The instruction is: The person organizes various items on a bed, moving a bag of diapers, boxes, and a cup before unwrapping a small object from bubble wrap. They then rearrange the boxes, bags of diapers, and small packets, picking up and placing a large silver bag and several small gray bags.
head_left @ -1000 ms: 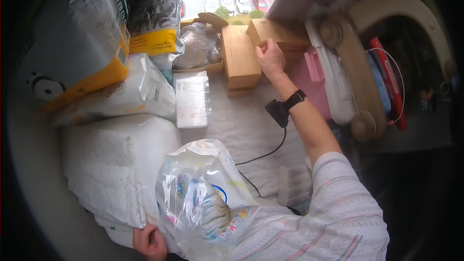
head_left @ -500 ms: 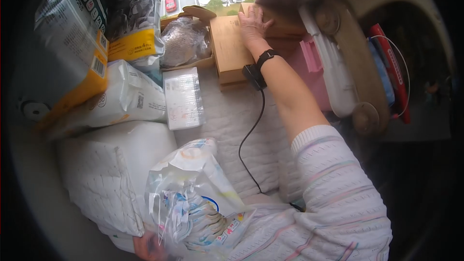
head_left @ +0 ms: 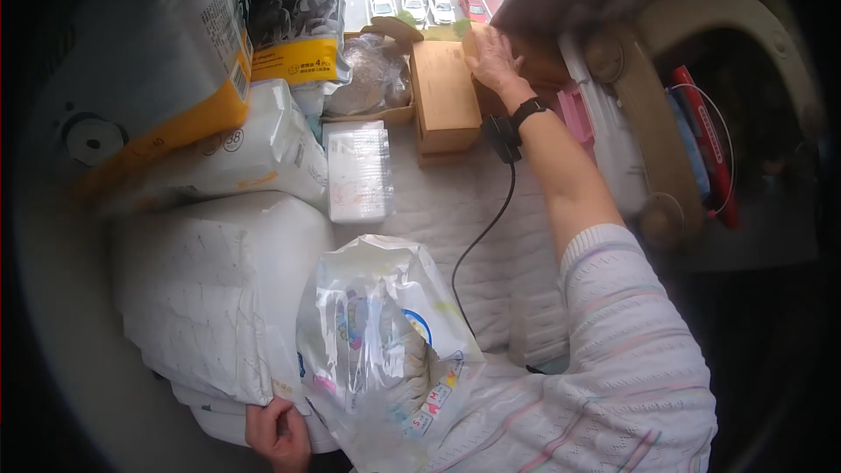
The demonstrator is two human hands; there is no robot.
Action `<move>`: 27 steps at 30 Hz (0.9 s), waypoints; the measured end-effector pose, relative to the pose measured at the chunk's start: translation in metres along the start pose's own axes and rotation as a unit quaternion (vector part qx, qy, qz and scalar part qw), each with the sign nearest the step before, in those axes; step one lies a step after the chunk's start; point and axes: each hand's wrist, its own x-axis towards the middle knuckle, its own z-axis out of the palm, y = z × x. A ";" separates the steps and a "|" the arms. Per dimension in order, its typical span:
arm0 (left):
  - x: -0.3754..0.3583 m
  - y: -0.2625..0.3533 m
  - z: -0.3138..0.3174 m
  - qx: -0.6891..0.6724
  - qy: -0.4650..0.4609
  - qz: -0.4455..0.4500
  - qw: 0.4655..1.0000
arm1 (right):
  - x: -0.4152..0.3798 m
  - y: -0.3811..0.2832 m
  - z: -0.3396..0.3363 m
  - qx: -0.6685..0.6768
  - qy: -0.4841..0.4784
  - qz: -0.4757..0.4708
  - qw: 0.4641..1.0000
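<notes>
My right hand (head_left: 497,61), with a black band (head_left: 528,109) on the wrist, rests with fingers spread on a brown cardboard box (head_left: 539,57) at the back. Left of it stands another cardboard box (head_left: 446,88). At the lower left, my left hand (head_left: 278,435) is curled at the lower edge of a white quilted cover (head_left: 197,298), its fingers closed on that edge. Between my arms lies an open clear plastic package (head_left: 372,298) of diapers, its contents partly hidden by glare. A black device with a cable (head_left: 503,137) hangs by my right wrist.
Large diaper packs (head_left: 219,153) and a grey-and-yellow bag (head_left: 166,61) crowd the left. A white plastic-wrapped pack (head_left: 359,172) lies on the quilted surface (head_left: 438,201), before an open carton (head_left: 372,79). A beige plastic frame (head_left: 644,96) and a red item (head_left: 705,136) stand at right.
The view has shifted, so most things sit farther right. My left hand shows more clearly at the cover's edge. My right hand stays on the box at the back.
</notes>
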 end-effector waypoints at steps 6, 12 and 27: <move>-0.008 -0.010 0.004 -0.138 -0.017 -0.043 0.989 | -0.127 -0.018 -0.045 0.257 -0.156 -0.167 0.939; -0.010 -0.019 0.008 -0.159 -0.014 0.050 0.986 | -0.315 -0.031 -0.078 0.356 -0.337 -0.150 0.859; -0.018 -0.022 0.013 -0.214 -0.010 0.142 0.966 | -0.661 -0.022 -0.085 0.470 -0.236 0.204 0.826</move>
